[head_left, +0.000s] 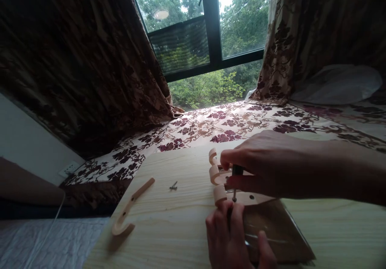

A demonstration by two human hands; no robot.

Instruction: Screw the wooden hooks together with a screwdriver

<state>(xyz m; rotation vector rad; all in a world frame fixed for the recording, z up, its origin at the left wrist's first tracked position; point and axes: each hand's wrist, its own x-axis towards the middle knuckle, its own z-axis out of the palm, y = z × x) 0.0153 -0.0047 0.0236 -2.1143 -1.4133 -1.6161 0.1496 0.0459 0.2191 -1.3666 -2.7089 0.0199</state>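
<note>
My right hand (256, 164) is closed around a screwdriver (237, 170) with a dark handle, held upright. Its metal shaft reaches down to a hole in the nearest pale wooden hook (220, 194). Against this hook's curved end press the fingers of my left hand (229, 237), with the thumb apart over a shiny brown panel (277, 231). Two more wooden hooks lie alongside, a middle hook (214, 175) and a far hook (212, 155), partly hidden by my right hand. Whether the hooks are joined to the panel I cannot tell.
On the pale wooden tabletop (181, 224), a separate wooden hook (123, 216) lies to the left, with a few small screws (173, 186) near it. Behind are a flower-patterned cloth (205, 126), patterned curtains (90, 60) and a window (214, 31). A white plastic bag (340, 84) sits far right.
</note>
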